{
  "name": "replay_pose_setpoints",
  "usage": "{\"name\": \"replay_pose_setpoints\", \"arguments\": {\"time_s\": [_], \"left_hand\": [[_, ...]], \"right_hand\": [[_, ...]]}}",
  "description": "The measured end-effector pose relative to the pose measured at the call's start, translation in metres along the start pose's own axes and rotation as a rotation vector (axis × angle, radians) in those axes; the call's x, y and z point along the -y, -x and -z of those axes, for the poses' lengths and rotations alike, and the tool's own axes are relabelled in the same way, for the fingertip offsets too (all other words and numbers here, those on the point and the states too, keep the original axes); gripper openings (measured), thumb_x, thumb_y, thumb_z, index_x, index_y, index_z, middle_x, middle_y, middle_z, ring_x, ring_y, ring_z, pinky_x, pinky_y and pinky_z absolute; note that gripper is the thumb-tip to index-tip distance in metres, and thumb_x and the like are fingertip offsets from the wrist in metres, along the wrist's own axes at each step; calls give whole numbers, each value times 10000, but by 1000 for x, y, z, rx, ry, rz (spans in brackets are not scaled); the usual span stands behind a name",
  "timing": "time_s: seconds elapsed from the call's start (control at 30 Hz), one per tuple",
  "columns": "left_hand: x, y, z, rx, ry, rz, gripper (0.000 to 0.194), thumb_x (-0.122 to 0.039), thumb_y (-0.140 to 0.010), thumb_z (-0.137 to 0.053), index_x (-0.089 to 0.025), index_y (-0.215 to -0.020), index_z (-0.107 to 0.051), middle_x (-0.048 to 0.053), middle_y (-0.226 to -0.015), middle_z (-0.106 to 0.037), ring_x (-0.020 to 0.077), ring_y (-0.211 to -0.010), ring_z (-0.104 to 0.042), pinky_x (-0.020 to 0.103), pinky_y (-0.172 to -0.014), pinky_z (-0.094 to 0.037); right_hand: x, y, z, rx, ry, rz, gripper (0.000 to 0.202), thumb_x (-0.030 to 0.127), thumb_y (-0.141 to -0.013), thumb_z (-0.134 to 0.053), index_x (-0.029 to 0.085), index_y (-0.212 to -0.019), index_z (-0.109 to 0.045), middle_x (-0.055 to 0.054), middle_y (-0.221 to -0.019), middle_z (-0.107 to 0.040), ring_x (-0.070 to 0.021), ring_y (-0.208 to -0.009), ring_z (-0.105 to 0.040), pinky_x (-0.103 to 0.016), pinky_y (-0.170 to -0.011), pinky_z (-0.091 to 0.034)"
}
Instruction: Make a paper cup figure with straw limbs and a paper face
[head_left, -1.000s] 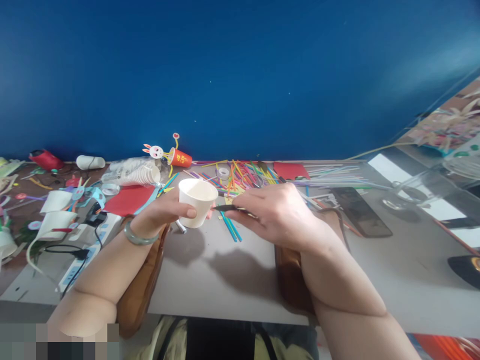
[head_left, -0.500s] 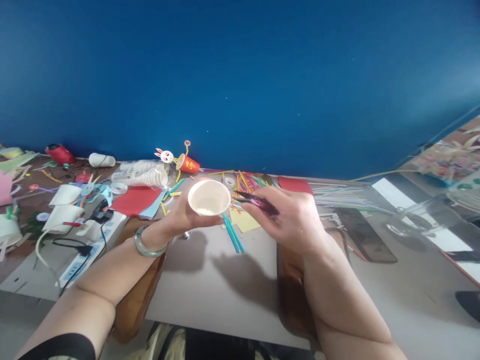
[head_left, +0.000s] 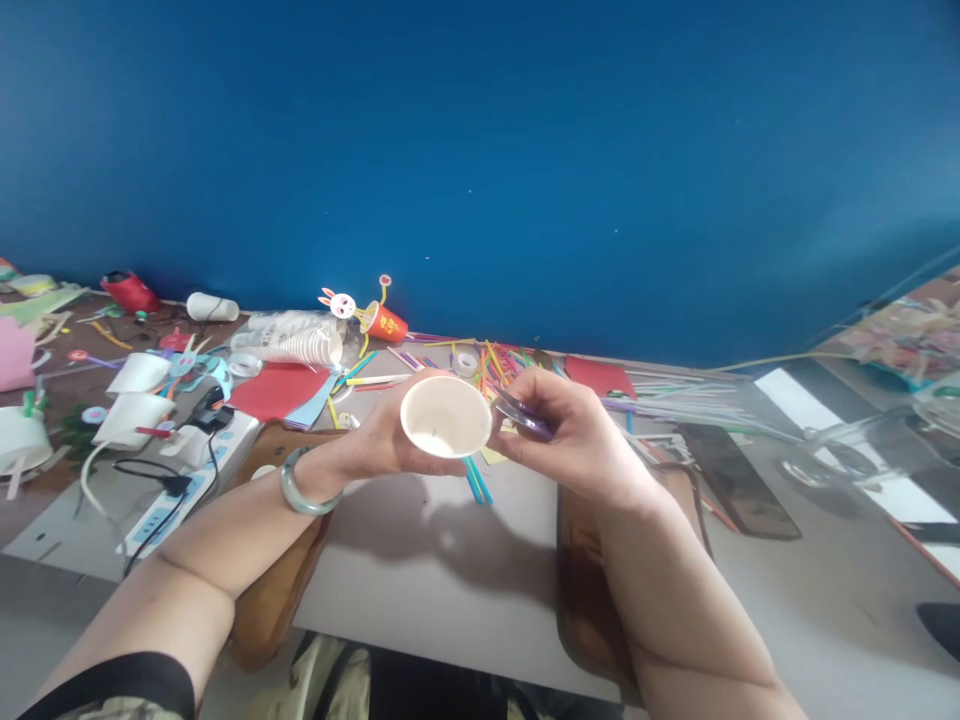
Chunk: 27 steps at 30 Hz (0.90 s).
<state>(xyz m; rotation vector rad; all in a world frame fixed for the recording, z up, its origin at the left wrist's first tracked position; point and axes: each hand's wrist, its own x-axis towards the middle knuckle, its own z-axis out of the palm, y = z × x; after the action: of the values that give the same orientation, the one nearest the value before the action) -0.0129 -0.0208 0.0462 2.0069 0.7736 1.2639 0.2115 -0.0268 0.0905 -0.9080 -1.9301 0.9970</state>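
Observation:
A white paper cup [head_left: 445, 418] is held by my left hand [head_left: 381, 436], its open mouth tilted toward me. The fingers wrap round the cup's side and underside. Just right of the rim, my right hand [head_left: 559, 430] is closed on a small dark purple tool [head_left: 525, 415], which looks like scissors. Its tip is near the cup's right edge; whether it touches the cup I cannot tell. Blue sticks [head_left: 478, 482] lie on the table below the cup. Colourful thin strips [head_left: 499, 362] are heaped behind both hands.
An orange cup with a rabbit face [head_left: 386, 322] lies by the blue wall. Stacked cups in plastic [head_left: 292, 340], red paper [head_left: 277, 393] and a power strip [head_left: 191, 490] are at the left. A dark phone-like slab [head_left: 739, 480] and a clear container [head_left: 847, 450] stand right.
The cup and my left hand have moved right and slightly down. The tool in my right hand is now closer to the rim and turned. The view has shifted a little.

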Motion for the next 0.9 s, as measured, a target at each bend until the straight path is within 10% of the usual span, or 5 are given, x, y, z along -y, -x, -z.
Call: {"name": "replay_pose_setpoints", "arguments": {"time_s": [0.9], "left_hand": [[-9,3,0,120,145,145,582,-352,-580,-935,-189,-1068,-663,83,-978,-731,250,-895,-680,364,-818,-569]], "right_hand": [[-4,-4,7,46,-10,34,448,418,-691,-855,207,-744,-463,54,-671,-456,-82,-590,-371,-232,-537,-301]]}}
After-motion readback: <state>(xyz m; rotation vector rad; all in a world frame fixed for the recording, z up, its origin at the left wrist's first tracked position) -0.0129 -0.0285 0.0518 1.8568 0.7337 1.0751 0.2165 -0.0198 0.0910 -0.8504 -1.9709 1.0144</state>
